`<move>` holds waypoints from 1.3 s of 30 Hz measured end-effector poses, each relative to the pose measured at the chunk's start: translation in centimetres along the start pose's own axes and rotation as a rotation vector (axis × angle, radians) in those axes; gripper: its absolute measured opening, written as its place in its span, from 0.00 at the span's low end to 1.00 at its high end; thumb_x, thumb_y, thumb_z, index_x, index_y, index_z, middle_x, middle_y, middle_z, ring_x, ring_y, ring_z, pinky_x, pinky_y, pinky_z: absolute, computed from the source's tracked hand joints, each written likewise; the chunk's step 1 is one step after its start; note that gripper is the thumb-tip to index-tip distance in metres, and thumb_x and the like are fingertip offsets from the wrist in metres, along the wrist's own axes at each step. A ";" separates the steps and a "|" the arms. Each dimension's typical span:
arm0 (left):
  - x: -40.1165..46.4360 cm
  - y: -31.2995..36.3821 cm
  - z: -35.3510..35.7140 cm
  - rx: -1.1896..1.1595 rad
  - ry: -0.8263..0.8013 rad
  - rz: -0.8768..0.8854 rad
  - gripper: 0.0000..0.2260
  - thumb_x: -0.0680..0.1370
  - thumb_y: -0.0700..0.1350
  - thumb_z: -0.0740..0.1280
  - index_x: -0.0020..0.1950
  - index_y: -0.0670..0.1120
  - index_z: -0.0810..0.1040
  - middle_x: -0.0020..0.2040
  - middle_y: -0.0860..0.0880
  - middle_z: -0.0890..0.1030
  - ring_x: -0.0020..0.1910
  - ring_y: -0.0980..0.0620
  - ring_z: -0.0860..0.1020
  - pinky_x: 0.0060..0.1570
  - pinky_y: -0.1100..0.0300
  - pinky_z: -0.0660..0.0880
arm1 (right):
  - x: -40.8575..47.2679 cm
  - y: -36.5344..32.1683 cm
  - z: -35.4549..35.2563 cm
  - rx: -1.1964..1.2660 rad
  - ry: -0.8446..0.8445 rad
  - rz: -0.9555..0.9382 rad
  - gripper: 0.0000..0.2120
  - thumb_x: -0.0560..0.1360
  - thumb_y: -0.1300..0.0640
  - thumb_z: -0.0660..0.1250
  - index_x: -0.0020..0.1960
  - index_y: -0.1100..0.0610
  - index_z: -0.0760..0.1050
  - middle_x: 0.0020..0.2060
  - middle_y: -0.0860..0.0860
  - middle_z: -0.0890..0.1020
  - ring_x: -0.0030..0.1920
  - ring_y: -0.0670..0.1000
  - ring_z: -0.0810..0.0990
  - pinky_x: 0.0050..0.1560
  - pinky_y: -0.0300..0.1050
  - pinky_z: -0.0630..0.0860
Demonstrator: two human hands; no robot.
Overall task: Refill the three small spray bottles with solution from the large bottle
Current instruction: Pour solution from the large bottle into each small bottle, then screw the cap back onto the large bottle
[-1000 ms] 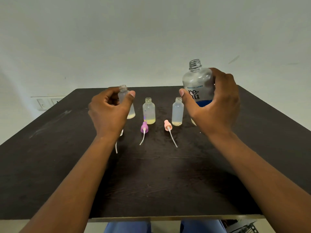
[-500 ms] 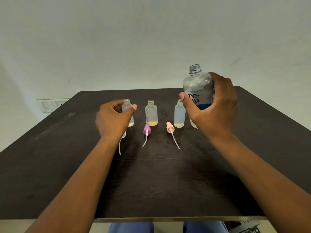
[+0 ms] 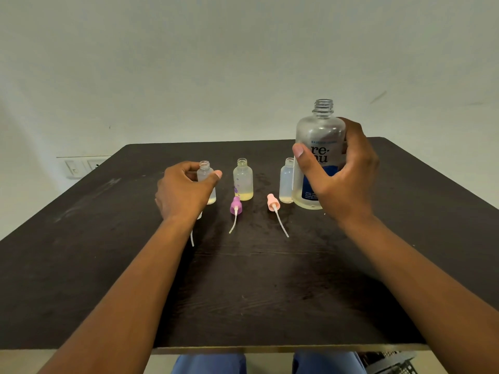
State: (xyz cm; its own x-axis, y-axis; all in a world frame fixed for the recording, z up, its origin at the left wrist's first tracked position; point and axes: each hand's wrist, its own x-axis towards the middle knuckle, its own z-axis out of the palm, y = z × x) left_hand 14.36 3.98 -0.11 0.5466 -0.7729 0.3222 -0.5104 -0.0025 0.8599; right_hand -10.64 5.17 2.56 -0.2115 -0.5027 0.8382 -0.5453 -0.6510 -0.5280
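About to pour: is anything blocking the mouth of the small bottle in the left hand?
Nothing visible. The left small bottle is uncapped, its mouth clear above the left hand; the right hand holds the large bottle upright.

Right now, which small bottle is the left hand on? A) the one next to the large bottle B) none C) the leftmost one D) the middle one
C: the left hand has thumb and fingers curled round the leftmost small bottle, while the middle small bottle stands free on the table.
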 end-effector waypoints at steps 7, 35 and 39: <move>0.0 0.0 -0.1 0.019 -0.011 0.002 0.20 0.72 0.63 0.77 0.58 0.54 0.85 0.52 0.54 0.87 0.53 0.52 0.84 0.60 0.45 0.80 | -0.2 0.0 0.2 0.067 -0.036 0.003 0.27 0.75 0.38 0.72 0.63 0.56 0.77 0.53 0.48 0.82 0.52 0.48 0.82 0.48 0.48 0.81; -5.4 3.9 0.0 -0.343 -0.205 0.744 0.27 0.77 0.53 0.70 0.74 0.44 0.72 0.63 0.47 0.79 0.55 0.46 0.80 0.50 0.50 0.80 | -0.1 0.3 0.5 0.155 -0.207 -0.001 0.29 0.74 0.38 0.74 0.63 0.57 0.75 0.54 0.48 0.83 0.53 0.50 0.84 0.49 0.55 0.82; -6.6 3.9 1.0 -0.333 -0.391 0.690 0.33 0.76 0.53 0.74 0.79 0.49 0.67 0.68 0.53 0.76 0.61 0.48 0.80 0.50 0.53 0.82 | -0.2 -0.2 0.5 0.276 -0.270 0.006 0.27 0.73 0.42 0.75 0.62 0.59 0.73 0.53 0.48 0.82 0.53 0.51 0.85 0.49 0.53 0.83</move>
State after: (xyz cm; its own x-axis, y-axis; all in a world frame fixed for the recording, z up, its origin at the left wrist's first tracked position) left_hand 8.11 8.45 0.79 -0.1137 -0.6965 0.7085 -0.3893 0.6873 0.6132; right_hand -10.11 5.15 2.41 0.0275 -0.6147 0.7883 -0.2985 -0.7577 -0.5804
